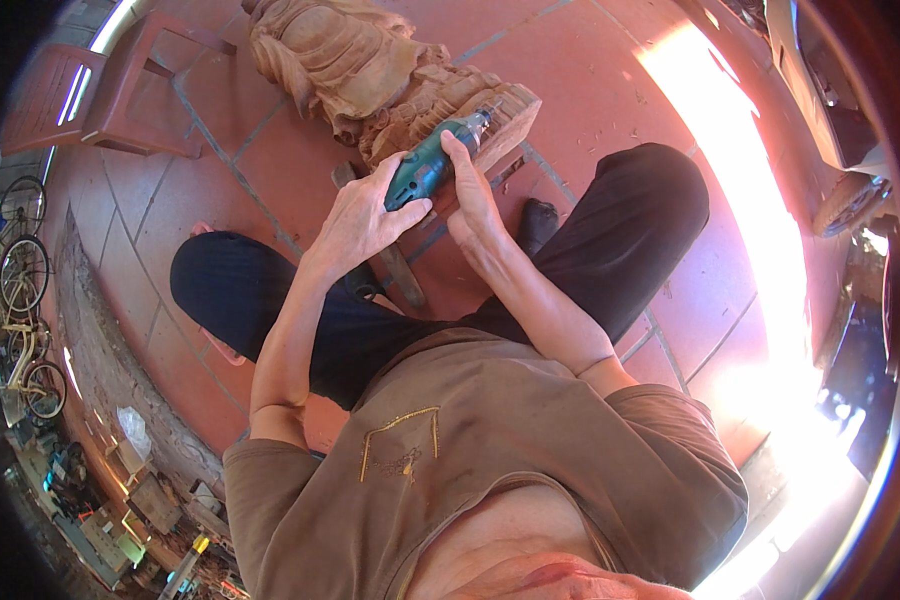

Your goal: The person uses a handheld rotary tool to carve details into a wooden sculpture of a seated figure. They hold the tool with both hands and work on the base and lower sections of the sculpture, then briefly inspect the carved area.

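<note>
Green handheld rotary tool, held in both hands above the base end of a carved wooden statue. My left hand is wrapped around the tool's rear body, thumb across its near end; my right hand is closed along its right flank, fingers reaching forward toward the collar. The statue lies on the tiled floor, well in from the floor's left edge, with the sunlit band toward the right edge. A wooden slat lies nearer to me, between my legs.

Step in hand, as I judge it: grinding, or lining up to grind, the carving near its base. Whether the bit meets the wood, or spins, I cannot tell. The next move seems to call for a firm two-handed hold and light, controlled pressure along the carved relief.

Orientation: the tool's long axis runs obliquely away from me, rear end near and to the left, nose far and to the right, toward the base's outer corner. The statue's long axis crosses it, base to the right and nearer me, opposite end farther off and to the left.
</note>
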`<state>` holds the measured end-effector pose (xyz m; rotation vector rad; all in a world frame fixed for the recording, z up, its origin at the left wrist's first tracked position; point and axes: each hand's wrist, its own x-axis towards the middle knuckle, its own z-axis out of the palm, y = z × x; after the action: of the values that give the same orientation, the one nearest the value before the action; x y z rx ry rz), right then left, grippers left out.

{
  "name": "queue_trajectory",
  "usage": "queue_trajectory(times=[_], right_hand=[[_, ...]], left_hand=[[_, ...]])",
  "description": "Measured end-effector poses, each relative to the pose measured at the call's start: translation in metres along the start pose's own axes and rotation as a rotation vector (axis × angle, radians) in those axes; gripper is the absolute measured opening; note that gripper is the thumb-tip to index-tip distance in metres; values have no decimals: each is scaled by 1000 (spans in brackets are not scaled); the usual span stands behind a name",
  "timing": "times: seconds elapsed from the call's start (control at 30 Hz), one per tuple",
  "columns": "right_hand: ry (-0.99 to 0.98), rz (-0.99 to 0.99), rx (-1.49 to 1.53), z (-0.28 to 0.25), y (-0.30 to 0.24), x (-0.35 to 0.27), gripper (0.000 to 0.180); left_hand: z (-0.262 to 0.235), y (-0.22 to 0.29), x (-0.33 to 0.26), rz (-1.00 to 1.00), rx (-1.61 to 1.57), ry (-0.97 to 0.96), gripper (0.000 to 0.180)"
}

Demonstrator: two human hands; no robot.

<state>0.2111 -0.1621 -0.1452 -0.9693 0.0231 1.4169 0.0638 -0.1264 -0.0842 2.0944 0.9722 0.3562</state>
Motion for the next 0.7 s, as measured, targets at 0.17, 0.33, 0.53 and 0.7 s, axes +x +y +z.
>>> queue_trajectory(times=[0.17, 0.33, 0.53, 0.7], right_hand=[[-8, 2, -15, -3, 1, 3, 47], [-15, 1, -4, -2, 1, 4, 47], [-16, -4, 17, 3, -2, 1, 46], [-45, 15, 12, -4, 2, 9, 44]], left_hand=[[0, 0, 0, 2, -8, -2, 59], [2, 0, 0, 18, 13, 21, 58], [1, 1, 1, 13, 0, 22, 61], [0, 6, 0, -2, 9, 21, 63]])
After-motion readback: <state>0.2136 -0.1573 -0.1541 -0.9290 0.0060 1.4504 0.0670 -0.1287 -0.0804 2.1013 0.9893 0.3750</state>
